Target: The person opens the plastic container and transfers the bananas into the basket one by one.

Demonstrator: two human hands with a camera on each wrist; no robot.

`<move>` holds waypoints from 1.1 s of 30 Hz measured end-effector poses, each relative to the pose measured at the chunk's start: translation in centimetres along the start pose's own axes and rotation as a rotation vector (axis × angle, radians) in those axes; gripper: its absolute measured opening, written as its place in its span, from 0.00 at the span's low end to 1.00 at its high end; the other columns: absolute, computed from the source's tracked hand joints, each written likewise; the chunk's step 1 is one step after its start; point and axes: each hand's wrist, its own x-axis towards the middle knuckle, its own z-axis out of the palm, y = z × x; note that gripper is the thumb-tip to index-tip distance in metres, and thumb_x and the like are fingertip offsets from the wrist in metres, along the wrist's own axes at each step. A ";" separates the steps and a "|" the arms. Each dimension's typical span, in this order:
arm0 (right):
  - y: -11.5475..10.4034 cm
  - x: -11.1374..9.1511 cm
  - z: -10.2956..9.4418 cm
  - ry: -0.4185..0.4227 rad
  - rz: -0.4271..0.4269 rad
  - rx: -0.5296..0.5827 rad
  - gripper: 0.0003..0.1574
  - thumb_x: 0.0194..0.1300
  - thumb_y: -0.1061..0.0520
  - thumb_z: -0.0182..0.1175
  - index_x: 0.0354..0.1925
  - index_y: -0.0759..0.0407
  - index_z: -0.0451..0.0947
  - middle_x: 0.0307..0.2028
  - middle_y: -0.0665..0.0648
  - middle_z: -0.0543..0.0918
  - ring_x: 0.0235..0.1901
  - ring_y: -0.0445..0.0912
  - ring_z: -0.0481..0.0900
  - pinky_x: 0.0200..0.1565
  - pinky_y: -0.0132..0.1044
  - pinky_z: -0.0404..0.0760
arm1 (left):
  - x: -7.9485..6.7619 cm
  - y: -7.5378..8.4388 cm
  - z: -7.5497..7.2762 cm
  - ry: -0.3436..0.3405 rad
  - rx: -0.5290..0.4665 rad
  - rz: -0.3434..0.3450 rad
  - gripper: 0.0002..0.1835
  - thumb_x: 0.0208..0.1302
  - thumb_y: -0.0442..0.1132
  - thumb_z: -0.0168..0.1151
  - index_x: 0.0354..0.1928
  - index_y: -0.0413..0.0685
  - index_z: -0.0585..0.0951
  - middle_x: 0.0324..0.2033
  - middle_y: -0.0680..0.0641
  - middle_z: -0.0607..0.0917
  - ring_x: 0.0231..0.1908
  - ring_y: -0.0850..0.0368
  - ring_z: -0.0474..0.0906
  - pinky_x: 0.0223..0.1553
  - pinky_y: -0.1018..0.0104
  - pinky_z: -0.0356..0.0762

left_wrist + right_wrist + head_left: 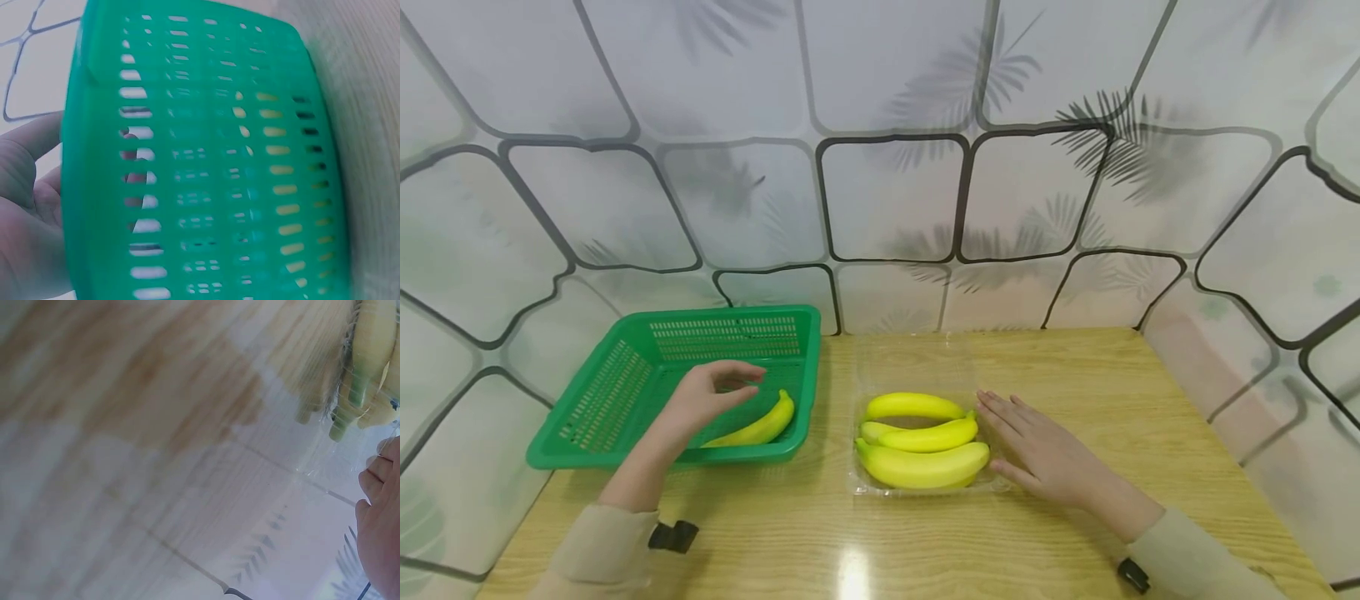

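Observation:
My left hand hovers over the green plastic basket, its fingers loosely bent with nothing between them. Below it, one yellow banana lies at the basket's near right corner. In the left wrist view the slotted basket wall covers much of the view, and yellow shows through its slots. My right hand lies with straight fingers, their tips right at the right edge of a clear plastic box. Several bananas sit in that box, stacked front to back.
The box's clear lid stands raised behind the bananas. Box and basket rest on a wooden table, the basket on the left. A white wall covering with dark outlines and leaf prints rises behind the table and on both sides.

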 end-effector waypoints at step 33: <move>0.1 0.1 -0.1 -0.005 0.004 -0.009 0.45 0.80 0.39 0.56 0.78 0.68 0.63 0.79 0.67 0.66 0.77 0.59 0.68 0.85 0.34 0.35 | 0.9 5.5 5.3 -0.122 -0.057 0.223 0.13 0.74 0.33 0.66 0.58 0.42 0.87 0.54 0.39 0.90 0.50 0.49 0.87 0.55 0.53 0.87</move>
